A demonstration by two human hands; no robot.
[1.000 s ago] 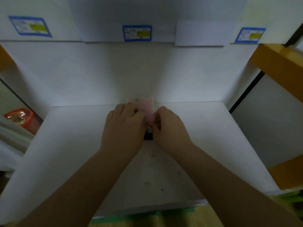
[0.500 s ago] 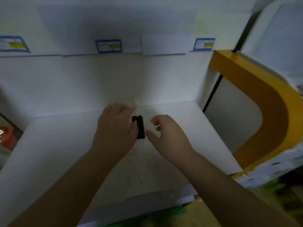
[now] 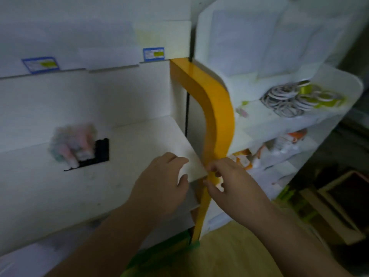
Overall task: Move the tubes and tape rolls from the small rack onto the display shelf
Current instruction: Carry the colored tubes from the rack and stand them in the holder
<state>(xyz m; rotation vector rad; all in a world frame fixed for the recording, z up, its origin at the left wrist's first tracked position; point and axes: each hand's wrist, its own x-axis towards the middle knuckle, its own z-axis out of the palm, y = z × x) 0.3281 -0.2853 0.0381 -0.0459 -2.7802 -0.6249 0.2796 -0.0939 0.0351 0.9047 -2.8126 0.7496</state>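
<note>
A blurred bundle of pastel pink and green tubes (image 3: 72, 143) lies on the white display shelf (image 3: 139, 140), partly on a black card (image 3: 99, 150). Both hands hang empty in front of the shelf's right front corner. My left hand (image 3: 161, 186) has loosely curled fingers over the shelf edge. My right hand (image 3: 229, 180) is loosely curled in front of the yellow frame (image 3: 217, 120). To the right, the small white rack (image 3: 339, 80) holds a pile of white and green tape rolls (image 3: 295, 98) on its upper tier and orange-and-white packs (image 3: 285, 144) below.
Blue-framed price labels (image 3: 153, 54) line the shelf above. A wooden crate (image 3: 343, 198) stands on the floor at the far right. Green tape (image 3: 163, 254) marks the wooden floor below the shelf.
Both hands let go of the tube bundle and drew back to the right, toward the rack. The view swung right, bringing the rack into sight.
</note>
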